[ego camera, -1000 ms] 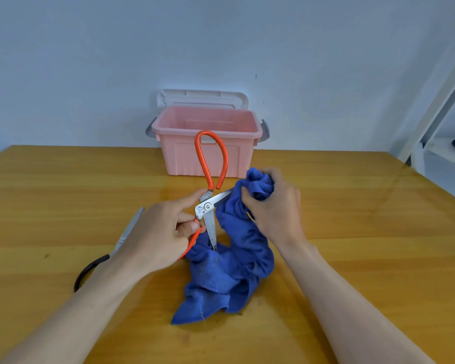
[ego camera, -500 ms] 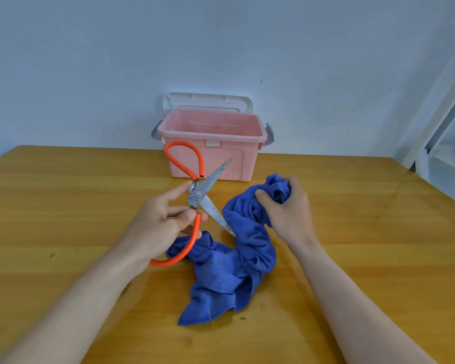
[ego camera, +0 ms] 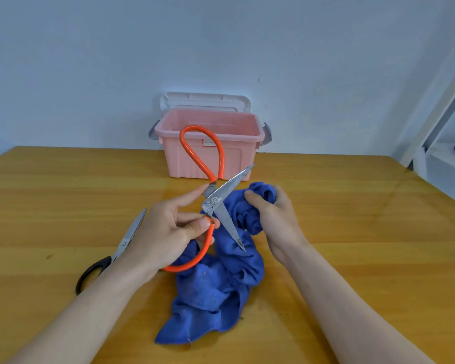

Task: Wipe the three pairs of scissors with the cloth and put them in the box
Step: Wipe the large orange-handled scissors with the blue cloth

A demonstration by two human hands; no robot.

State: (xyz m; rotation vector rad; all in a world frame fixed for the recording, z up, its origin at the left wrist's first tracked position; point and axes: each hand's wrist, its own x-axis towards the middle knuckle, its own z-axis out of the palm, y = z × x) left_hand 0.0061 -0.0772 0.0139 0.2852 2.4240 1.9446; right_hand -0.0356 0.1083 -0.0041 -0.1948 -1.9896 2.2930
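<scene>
My left hand (ego camera: 168, 232) pinches the orange-handled scissors (ego camera: 216, 200) near the pivot, held up over the table with the blades spread wide. One blade points up right toward the box, the other points down at the cloth. My right hand (ego camera: 271, 216) grips a bunched end of the blue cloth (ego camera: 221, 287), just right of the blades; the rest of the cloth trails on the table. A pair of black-handled scissors (ego camera: 116, 250) lies on the table to the left, partly hidden by my left forearm. The pink box (ego camera: 250, 143) stands open at the back.
The box's white lid (ego camera: 205, 101) leans behind it against the wall. The wooden table (ego camera: 365, 232) stretches right to an edge near a white shelf frame (ego camera: 436, 106).
The orange scissors came off the cloth and turned, with the blades now spread wider. My right hand drew the bunched cloth slightly right of the blades. The view shifted a little.
</scene>
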